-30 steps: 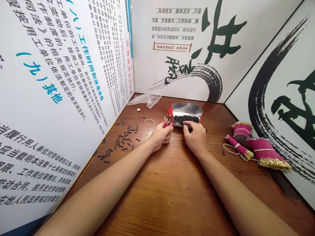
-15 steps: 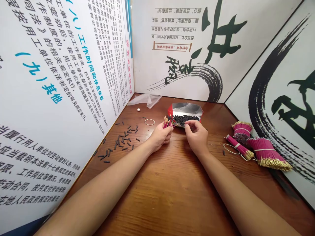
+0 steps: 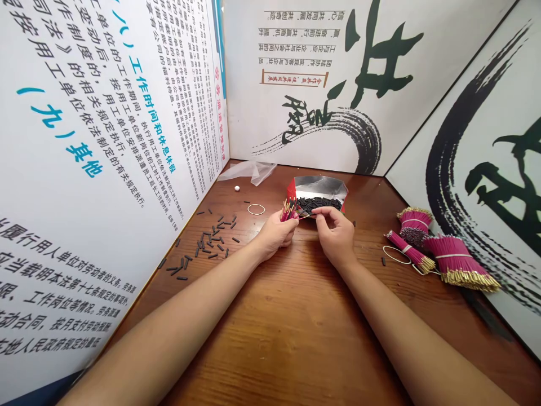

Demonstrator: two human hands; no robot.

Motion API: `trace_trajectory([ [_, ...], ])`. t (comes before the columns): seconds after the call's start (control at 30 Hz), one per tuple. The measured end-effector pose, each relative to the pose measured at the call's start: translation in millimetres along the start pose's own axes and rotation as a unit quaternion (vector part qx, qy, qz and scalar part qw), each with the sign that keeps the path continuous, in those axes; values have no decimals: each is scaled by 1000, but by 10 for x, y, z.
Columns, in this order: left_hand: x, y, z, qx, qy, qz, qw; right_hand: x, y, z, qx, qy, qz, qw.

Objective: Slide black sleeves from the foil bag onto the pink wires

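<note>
My left hand (image 3: 275, 234) is closed round a small bunch of pink wires with gold tips (image 3: 288, 210), held upright over the wooden table. My right hand (image 3: 336, 232) pinches something small and dark at its fingertips, close to the bunch; I cannot make it out. Just behind both hands lies an open red box with a silver lining (image 3: 320, 186), holding several short black tubes (image 3: 318, 203).
Several loose black tubes (image 3: 211, 242) are scattered on the left of the table, near a rubber band (image 3: 256, 209). Bundles of pink wires (image 3: 448, 256) lie at the right. A clear plastic bag (image 3: 253, 170) sits in the back corner. Printed boards enclose three sides.
My right hand rose from the black tubes in the box and drew left toward the wire bunch, fingertips pinched. My left hand stayed nearly still.
</note>
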State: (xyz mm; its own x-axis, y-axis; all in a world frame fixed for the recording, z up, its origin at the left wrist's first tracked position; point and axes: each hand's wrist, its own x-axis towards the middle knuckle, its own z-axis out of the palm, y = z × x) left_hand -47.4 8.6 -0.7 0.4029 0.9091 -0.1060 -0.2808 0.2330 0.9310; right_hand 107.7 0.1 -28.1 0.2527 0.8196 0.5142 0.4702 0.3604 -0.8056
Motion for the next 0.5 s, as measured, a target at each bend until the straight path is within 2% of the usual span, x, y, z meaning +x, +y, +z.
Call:
trace_trajectory([
  [0.23,-15,3,12,8,-4,-1,1000,-24,-93,20,16,-8,-10,1000],
  [0.5,-5,0,-7,-14,5,11,1000,-33,-139,46,12,2,28,1000],
])
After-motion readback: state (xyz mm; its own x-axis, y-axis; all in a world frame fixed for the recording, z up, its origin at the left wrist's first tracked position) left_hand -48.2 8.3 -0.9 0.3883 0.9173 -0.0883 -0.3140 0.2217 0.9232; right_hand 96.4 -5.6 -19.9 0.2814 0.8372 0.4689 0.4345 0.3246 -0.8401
